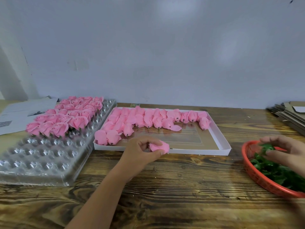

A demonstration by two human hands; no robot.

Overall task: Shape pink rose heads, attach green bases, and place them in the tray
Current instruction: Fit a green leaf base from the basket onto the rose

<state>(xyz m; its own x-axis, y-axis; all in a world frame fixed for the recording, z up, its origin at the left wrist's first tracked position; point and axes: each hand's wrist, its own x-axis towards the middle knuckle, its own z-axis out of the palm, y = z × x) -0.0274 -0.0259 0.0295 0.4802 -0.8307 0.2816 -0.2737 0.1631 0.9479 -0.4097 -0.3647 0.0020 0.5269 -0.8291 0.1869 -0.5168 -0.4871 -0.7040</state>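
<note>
Over grained wood, left hand [140, 150] grips a soft pink rose head [159, 147]; right hand [285, 150] pinches leafy green bases [268, 147].

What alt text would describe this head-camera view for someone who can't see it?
The left hand holds a pink rose head while the right hand picks a green base from a red basket. Behind sit a white box of buds and a clear tray of finished roses.

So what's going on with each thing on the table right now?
Left hand: holds a pink rose head.
Right hand: pinches a green base over the red basket.
Red basket: holds green bases.
Clear tray: partly filled with finished roses.
White box: partly filled with unshaped rose heads.
</note>
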